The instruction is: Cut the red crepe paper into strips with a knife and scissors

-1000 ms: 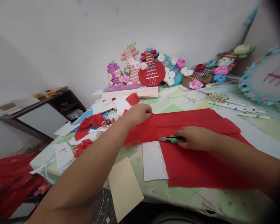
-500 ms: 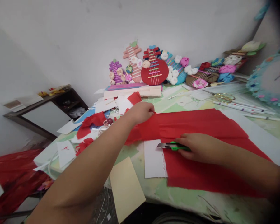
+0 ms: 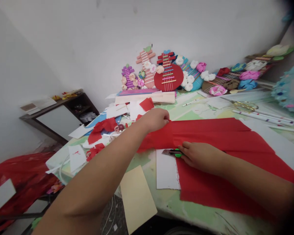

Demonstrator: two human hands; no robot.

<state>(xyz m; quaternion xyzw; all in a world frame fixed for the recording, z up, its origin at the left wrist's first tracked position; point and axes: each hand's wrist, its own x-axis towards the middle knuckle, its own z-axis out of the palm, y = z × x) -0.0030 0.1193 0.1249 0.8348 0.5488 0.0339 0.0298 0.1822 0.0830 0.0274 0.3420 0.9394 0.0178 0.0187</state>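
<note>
A large red sheet of crepe paper [image 3: 210, 130] lies across the table, with folds running along it. My left hand [image 3: 158, 119] pinches the sheet's far edge, left of its middle. In my right hand [image 3: 201, 156] is a utility knife [image 3: 172, 152] with a green slider, its blade out and pointing left. The knife and the hand rest over the red paper's near part. The blade lies above a white card [image 3: 165, 173] that shows from under the paper. My fingers and palm hide most of the knife's handle.
Lute-shaped crafts, among them a red one [image 3: 168, 76], lean against the wall. Gold-handled scissors [image 3: 245, 105] and white sticks [image 3: 262, 117] lie at the right. Red scraps [image 3: 101, 129] are heaped at the left. A cream card [image 3: 138, 199] overhangs the near edge.
The view has shifted a little, so the scene sits further right. My right hand and the knife have moved slightly left over the paper. The left hand keeps its pinch.
</note>
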